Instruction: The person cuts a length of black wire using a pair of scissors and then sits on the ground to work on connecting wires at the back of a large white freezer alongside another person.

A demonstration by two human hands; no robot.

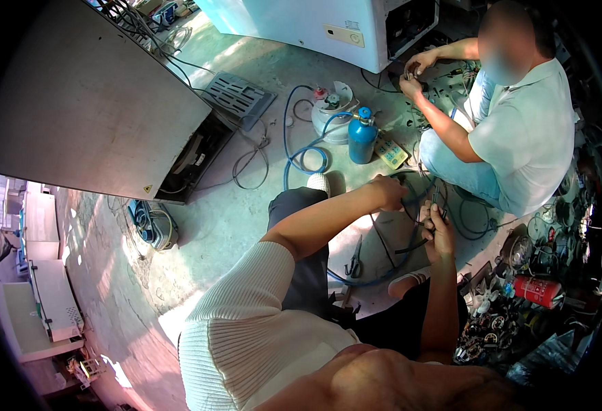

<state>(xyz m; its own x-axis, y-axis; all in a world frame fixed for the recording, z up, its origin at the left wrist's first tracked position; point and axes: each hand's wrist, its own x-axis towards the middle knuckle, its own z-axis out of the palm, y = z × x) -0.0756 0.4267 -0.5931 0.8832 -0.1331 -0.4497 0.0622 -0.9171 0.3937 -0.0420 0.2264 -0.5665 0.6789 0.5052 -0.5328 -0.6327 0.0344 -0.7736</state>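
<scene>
My left hand [386, 193] is closed, fingers curled down by a loop of dark hose; what it grips, if anything, is hidden. Just to its right, my right hand [438, 231] is raised with its fingers wrapped round a slender dark piece [435, 197] that sticks up past the fingertips. Its exact kind is too small to tell. A short end of black hose [410, 246] shows beside the right hand. Below my hands, a pair of scissors [355, 262] lies on the floor next to a blue hose [376, 281] that curves round.
A blue gas bottle [362, 137] and a white gas cylinder [333, 113] stand ahead, near a yellow box [390, 152]. A co-worker [520, 130] squats at right, both hands together. Steel cabinet [88, 103] left; white freezer [308, 27] behind. A red canister [538, 291] lies among piled parts.
</scene>
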